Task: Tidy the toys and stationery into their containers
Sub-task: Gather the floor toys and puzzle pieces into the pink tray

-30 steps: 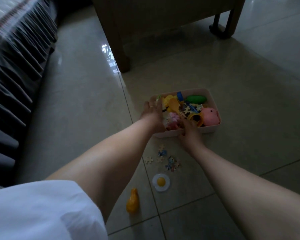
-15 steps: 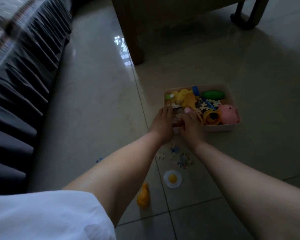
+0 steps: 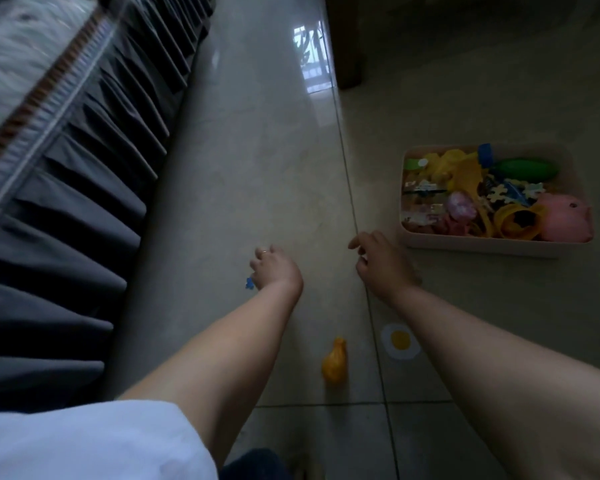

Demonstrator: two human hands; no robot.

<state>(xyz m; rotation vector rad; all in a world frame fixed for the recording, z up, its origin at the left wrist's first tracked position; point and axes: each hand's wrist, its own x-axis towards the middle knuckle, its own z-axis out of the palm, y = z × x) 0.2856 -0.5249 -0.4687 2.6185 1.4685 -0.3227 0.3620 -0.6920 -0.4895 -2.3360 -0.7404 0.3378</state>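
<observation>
Head view: pink bin (image 3: 482, 245) heaped with toys; both hands' fingers loosely curled, seemingly empty.

Dim, low-contrast view w/ a grey-green cast. Only bright spot: window glare (image 3: 311, 57) reflected on the glossy floor tiles (image 3: 257, 174) near top centre. Bed skirt (image 3: 84, 174) at left falls into deep shadow, its upper edge smeared by motion blur. Wide-angle lens bends lines twd the edges (tile seams curve). Toy colours in the box (image 3: 482, 244) look muted; fine detail soft.
</observation>
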